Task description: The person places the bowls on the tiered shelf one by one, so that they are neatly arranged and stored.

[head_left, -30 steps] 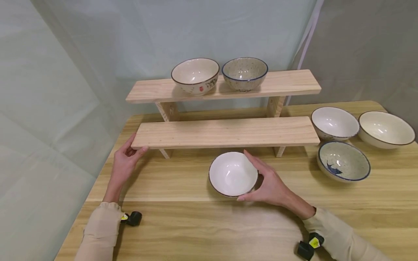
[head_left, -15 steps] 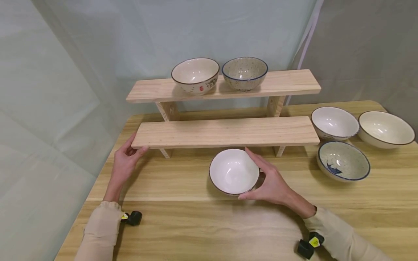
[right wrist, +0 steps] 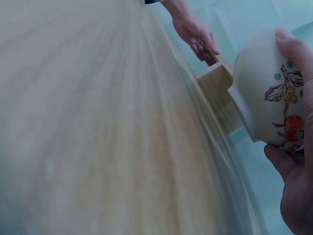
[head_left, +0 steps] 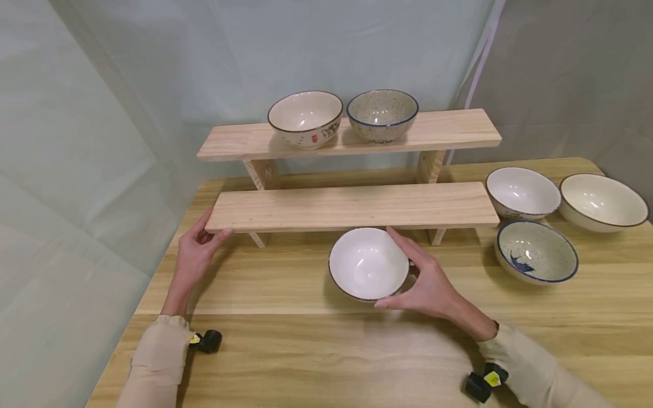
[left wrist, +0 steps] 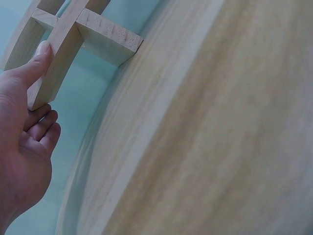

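A white bowl with a dark rim is in my right hand, thumb at its near side and fingers along its far right side. The right wrist view shows painted fruit and leaves on the outside of the bowl, which is raised off the table. My left hand grips the left end of the lower board of a two-tier wooden shelf. In the left wrist view the thumb of the left hand lies on the board's edge, with fingers curled beneath its end.
On the upper board stand a cream bowl and a speckled blue-rimmed bowl. Right of the shelf, on the wooden table, sit a white bowl, a cream bowl and a speckled bowl with blue decoration.
The right hand has lifted the white bowl a little and brought it slightly closer to the lower board's front edge. The left hand has stayed on the board's end.
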